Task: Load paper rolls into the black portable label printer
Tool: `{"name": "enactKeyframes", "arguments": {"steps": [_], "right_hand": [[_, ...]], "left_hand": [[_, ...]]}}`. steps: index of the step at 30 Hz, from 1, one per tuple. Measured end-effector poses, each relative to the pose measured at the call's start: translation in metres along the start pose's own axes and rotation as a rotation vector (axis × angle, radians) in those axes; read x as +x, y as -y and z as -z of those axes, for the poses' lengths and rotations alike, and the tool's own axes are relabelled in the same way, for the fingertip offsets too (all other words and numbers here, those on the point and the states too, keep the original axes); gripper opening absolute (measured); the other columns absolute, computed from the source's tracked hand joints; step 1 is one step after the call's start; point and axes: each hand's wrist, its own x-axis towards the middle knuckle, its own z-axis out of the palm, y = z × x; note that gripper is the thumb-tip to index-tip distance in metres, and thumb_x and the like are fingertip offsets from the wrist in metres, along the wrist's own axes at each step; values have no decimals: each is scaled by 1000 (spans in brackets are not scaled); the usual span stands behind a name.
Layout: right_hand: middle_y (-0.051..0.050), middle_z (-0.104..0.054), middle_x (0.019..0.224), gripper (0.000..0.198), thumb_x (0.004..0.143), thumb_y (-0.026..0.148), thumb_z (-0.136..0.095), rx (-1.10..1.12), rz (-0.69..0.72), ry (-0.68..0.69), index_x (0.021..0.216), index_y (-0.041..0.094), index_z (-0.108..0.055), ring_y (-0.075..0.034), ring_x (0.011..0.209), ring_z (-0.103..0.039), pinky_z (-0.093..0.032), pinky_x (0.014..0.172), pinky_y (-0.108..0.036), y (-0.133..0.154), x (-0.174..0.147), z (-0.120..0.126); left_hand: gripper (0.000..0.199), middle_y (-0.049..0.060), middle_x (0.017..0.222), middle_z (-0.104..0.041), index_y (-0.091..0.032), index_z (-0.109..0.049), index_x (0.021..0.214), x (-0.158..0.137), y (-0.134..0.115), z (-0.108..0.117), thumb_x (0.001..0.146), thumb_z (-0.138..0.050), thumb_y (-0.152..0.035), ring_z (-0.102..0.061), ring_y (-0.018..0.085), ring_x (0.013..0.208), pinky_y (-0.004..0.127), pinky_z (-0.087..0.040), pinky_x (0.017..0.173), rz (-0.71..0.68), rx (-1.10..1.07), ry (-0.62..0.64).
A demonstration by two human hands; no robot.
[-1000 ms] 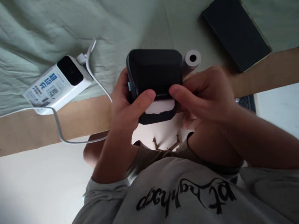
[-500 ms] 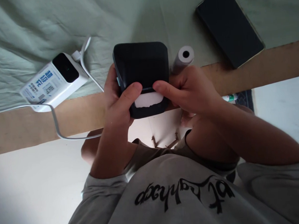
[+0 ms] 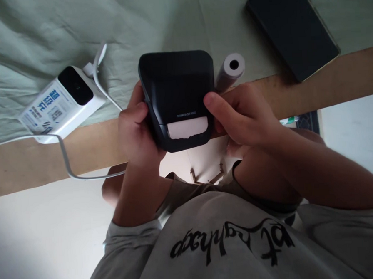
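Between my two hands is a black label printer [image 3: 177, 83] marked NIIMBOT, its top facing me. White paper [image 3: 187, 127] with a torn edge sticks out of its slot at the near end. My left hand [image 3: 139, 131] grips the printer's left side, the thumb bent against the edge. On the opposite side my right hand [image 3: 239, 114] holds it, thumb on the top edge; the fingers beneath are hidden. Just beyond my right hand stands a white paper roll [image 3: 230, 72] with a dark hollow core.
A white power bank [image 3: 61, 106] lies at left, with a white cable [image 3: 65, 156] looping over the wooden edge [image 3: 93, 144]. A dark tablet-like slab [image 3: 293, 30] rests at the upper right on the green cloth [image 3: 174, 19]. My knees are below the edge.
Both thumbs have drawn back from the printer's top near the paper slot out to its sides, uncovering the lettering and more of the paper. The printer appears slightly closer.
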Motion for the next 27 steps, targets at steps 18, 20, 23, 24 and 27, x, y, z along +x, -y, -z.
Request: {"name": "enactKeyframes", "arguments": {"steps": [18, 20, 23, 24, 27], "right_hand": [[4, -32, 35, 61, 85, 53, -57, 4, 56, 96, 41, 13, -43, 1, 38, -25, -15, 40, -20, -7, 1, 11], [4, -29, 34, 60, 85, 49, -60, 24, 55, 48, 40, 12, -44, 1, 38, -23, -14, 40, -19, -4, 0, 11], [4, -32, 34, 58, 87, 41, -59, 98, 118, -82, 39, 12, -44, 2, 37, -27, -13, 40, -19, 2, -4, 9], [4, -35, 35, 57, 88, 39, -57, 138, 157, -148, 40, 12, -45, 1, 37, -30, -14, 39, -19, 5, -5, 9], [3, -45, 40, 50, 91, 33, -53, 239, 263, -344, 46, 13, -51, -1, 41, -41, -22, 41, -19, 14, -5, 8]], "left_hand": [[21, -1, 68, -47, -13, -50, 68, 3, -5, -4, 83, -38, -5, -55, 7, 72, 19, -43, 71, 64, 28, -57], [22, -1, 68, -48, -14, -49, 68, 3, -4, -3, 85, -35, -7, -58, 7, 74, 19, -46, 73, 93, -26, -38], [22, 0, 76, -55, -14, -51, 76, 2, -3, -3, 87, -32, -14, -63, 9, 80, 23, -49, 78, 107, -75, -22], [23, 0, 79, -57, -14, -53, 81, 1, -3, -2, 88, -32, -18, -64, 12, 86, 27, -50, 83, 100, -55, -9], [27, 2, 85, -59, -14, -59, 100, 0, 0, 2, 86, -43, -31, -63, 21, 106, 36, -47, 98, 101, 59, 50]]}}
